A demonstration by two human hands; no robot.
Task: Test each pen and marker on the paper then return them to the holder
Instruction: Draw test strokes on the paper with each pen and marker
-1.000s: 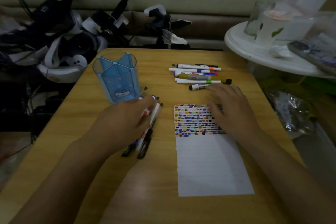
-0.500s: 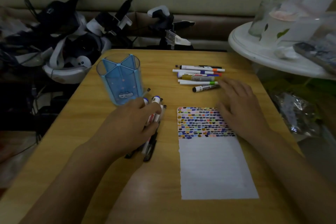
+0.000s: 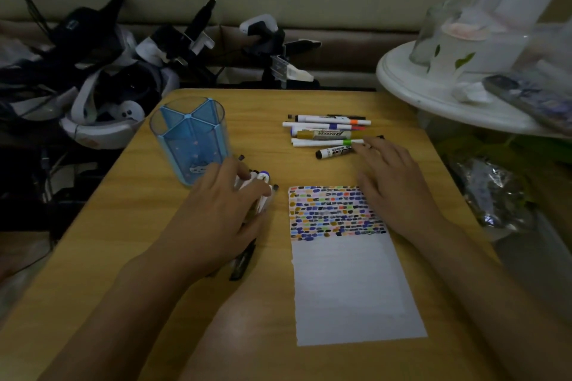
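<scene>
**Two piles, one empty holder**

Your left hand (image 3: 216, 219) lies over a bundle of pens (image 3: 263, 192) just in front of the holder (image 3: 188, 139), fingers curled round the barrels so they stay gathered; their white and black ends poke out past your fingertips and under your wrist. That grip looks like a gather for moving several at once, probably the tested ones bound for the holder.

Your right hand (image 3: 393, 192) is spread flat, fingers straight and holding nothing. Its palm covers the right edge of the paper (image 3: 346, 272), and its fingertips reach the black marker (image 3: 334, 152), the nearest of the loose markers (image 3: 328, 131) lying side by side in a row across the desk (image 3: 139, 257). The flat hand pins the sheet and is placed to take that marker next, as I read it.

The holder is a clear blue plastic cylinder split by thin vanes into wedge compartments, all of which look empty. The paper is a plain white strip; its upper part is packed with short dashes in many colours, and the lower half is blank, so there is room for more tests. The markers are smooth round barrels, mostly white with coloured bands, one gold, so they will roll easily on the slick wood-grain top.
</scene>
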